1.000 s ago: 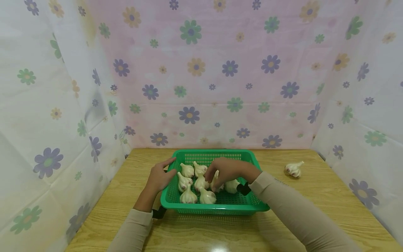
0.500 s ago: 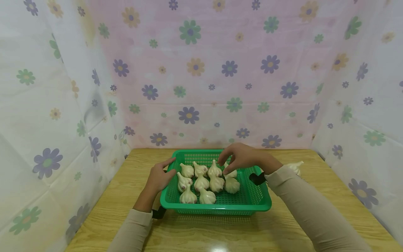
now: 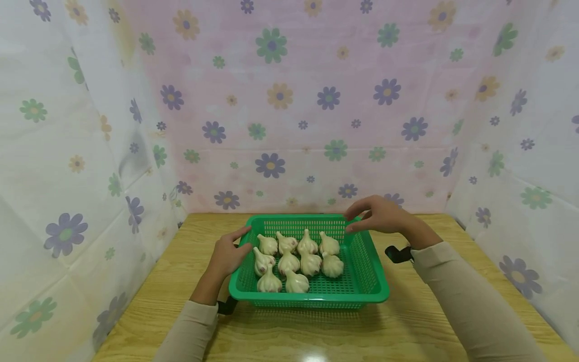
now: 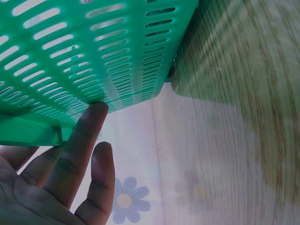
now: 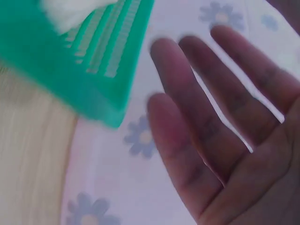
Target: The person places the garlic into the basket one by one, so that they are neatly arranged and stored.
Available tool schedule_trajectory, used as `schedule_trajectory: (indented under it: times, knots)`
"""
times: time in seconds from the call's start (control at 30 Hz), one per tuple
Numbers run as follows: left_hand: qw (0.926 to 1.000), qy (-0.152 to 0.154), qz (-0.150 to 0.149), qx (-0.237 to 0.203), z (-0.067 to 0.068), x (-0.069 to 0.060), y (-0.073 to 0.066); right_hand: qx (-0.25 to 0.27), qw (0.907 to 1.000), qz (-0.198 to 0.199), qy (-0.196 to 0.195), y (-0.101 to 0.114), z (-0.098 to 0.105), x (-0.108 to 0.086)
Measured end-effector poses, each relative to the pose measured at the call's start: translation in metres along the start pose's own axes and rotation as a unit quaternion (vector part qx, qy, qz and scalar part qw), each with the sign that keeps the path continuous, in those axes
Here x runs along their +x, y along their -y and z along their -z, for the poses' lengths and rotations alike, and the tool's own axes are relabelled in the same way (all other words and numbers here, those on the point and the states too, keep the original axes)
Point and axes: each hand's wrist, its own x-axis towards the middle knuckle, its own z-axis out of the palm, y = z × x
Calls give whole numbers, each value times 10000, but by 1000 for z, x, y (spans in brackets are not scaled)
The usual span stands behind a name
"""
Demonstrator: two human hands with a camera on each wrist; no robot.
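A green plastic basket [image 3: 307, 297] with slotted walls stands on the wooden table. Inside lie several garlic bulbs [image 3: 310, 264], set in rows from the left wall toward the middle. My left hand [image 3: 229, 255] holds the basket's left rim, thumb and forefinger on top. In the left wrist view, other fingers [image 4: 77, 150] reach beneath the rim against the slotted side. My right hand [image 3: 384, 216] hovers by the far right corner with nothing in it, fingers spread and apart from the basket in the right wrist view. The loose bulb to the right is hidden behind my right hand and wrist.
The wooden table [image 3: 181, 281] runs up to a flower-printed cloth [image 3: 289, 125] at the back, with similar cloth at both sides. A black wrist strap part [image 3: 398, 254] hangs under my right wrist. The basket's right end shows bare slotted floor.
My right hand has left the bulbs and moved right and up, beyond the basket's corner. Bulbs it was covering now show. The left hand stays on the rim.
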Motion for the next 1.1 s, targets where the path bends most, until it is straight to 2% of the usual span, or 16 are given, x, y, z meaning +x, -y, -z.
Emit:
schedule_trajectory:
  times: [0.2,0.57,0.7,0.93,1.1]
  knots:
    - [10000,-4,14,-27,0,0,0,-195,9939,-615,-894,-34,8,-16]
    - [10000,-34,1,-75,-1,1,1,-11,9721,-1333,-1930,-72,15,-39]
    - [10000,-29,-15,-74,-1,1,2,101,9635,-1535,-2193,-80,14,-46]
    - [10000,-34,-27,-87,-1,0,0,62,9533,-1820,-2411,-99,8,-55]
    - [9999,-17,-26,-96,0,0,-1,15,9384,-2128,-2721,-118,1,-60]
